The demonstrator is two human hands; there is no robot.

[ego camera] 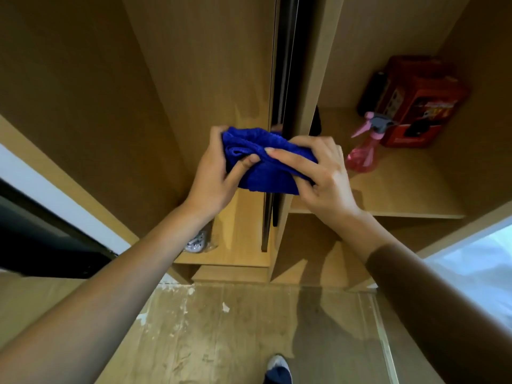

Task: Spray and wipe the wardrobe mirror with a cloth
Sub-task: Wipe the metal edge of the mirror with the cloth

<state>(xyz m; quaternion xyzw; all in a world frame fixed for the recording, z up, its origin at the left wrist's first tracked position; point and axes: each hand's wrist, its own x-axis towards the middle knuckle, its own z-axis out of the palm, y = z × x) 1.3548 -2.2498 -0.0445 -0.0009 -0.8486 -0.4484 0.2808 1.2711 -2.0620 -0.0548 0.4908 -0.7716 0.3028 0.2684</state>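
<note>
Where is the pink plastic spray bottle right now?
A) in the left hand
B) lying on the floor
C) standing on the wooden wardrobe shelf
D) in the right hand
C: the pink plastic spray bottle stands on the wooden wardrobe shelf beside a red cardboard box, while the left hand and right hand both grip the folded blue cloth.

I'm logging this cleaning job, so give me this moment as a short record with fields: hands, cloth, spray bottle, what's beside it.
left hand: grips the cloth
right hand: grips the cloth
cloth: blue, bunched, held in front of the wardrobe
spray bottle: pink, on the wardrobe shelf, untouched
beside bottle: red box
</note>
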